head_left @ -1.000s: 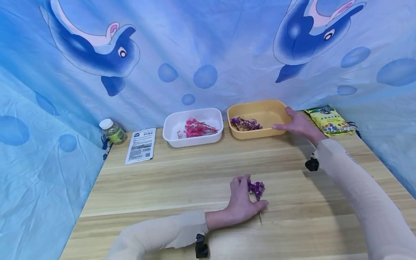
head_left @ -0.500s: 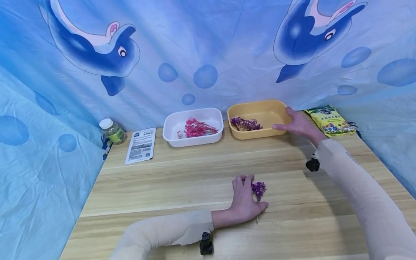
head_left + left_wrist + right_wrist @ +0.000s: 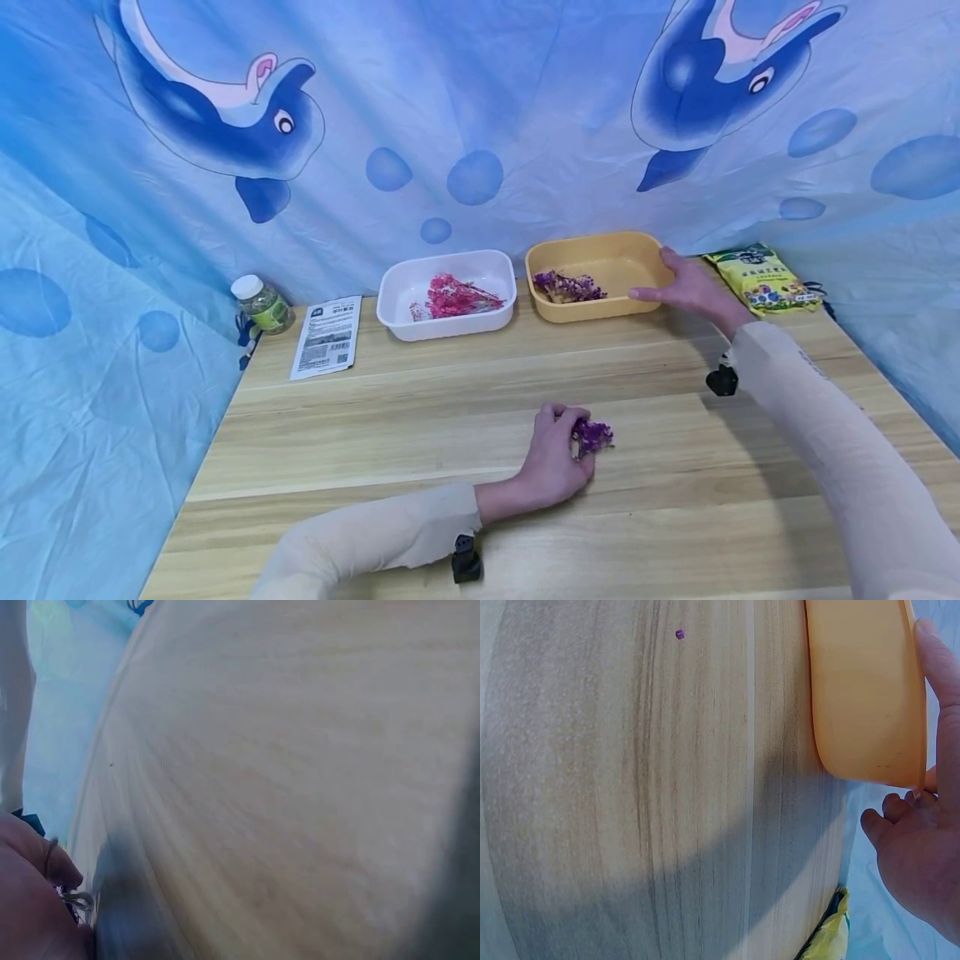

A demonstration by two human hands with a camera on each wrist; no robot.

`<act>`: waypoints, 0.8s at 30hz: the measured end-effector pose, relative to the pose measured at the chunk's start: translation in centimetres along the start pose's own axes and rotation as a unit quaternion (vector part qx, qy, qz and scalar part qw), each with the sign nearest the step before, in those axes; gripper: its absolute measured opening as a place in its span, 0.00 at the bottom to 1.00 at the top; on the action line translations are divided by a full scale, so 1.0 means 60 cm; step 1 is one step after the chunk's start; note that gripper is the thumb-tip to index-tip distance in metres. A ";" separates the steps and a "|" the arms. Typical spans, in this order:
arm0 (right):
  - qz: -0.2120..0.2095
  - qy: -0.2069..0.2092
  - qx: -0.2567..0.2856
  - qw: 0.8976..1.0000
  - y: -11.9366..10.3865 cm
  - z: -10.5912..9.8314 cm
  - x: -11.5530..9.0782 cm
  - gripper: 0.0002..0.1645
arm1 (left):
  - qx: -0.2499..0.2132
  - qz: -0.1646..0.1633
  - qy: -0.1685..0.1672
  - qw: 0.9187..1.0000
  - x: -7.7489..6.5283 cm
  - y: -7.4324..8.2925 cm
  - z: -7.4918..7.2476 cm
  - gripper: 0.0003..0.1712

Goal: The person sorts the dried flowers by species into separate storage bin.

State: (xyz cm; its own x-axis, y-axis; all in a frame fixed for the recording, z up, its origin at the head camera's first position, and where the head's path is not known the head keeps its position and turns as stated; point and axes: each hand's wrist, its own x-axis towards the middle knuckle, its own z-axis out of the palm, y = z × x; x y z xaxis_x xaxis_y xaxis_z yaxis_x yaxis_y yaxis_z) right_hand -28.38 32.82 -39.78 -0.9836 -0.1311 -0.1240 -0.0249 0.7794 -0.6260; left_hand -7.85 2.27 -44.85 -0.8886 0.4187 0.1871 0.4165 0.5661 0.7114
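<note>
Near the middle of the table, my left hand grips a small bunch of purple dried flowers. The blossoms poke out past the fingertips, and the hand covers most of the stems. Only the thumb side of that hand shows in the left wrist view, with a bit of pale stem at the fingers. At the back, my right hand holds the right end of a yellow tray, its thumb on the front rim. Another purple dried flower bunch lies in the tray's left part.
Left of the yellow tray stands a white tray with pink dried flowers. Further left are a printed white packet and a white-capped jar. A yellow-green bag lies at the back right. A blue curtain hangs behind.
My left hand's thumb and fingers have closed in around the purple flowers, and the stem that stuck out below the thumb is now hidden. The right hand and the trays have stayed put.
</note>
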 end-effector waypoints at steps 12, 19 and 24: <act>-0.001 0.000 0.001 1.000 -0.001 0.001 -0.001 0.76 | -0.041 0.034 -0.040 0.998 0.023 -0.013 -0.028 0.28; -0.007 0.003 0.001 1.000 0.000 0.003 -0.001 0.77 | -0.150 -0.009 -0.111 0.982 0.046 -0.014 -0.051 0.27; -0.006 0.003 0.000 1.000 -0.001 0.002 -0.004 0.76 | -0.254 -0.062 -0.139 0.955 0.063 -0.015 -0.064 0.29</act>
State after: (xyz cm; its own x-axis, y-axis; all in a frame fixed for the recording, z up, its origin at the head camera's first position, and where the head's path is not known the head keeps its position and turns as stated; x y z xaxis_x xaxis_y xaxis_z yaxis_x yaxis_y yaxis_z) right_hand -28.15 32.72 -39.80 -0.9842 -0.1370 -0.1117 -0.0369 0.7772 -0.6281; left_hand -12.31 0.65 -42.18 -0.8105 0.5829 -0.0578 0.1014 0.2368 0.9662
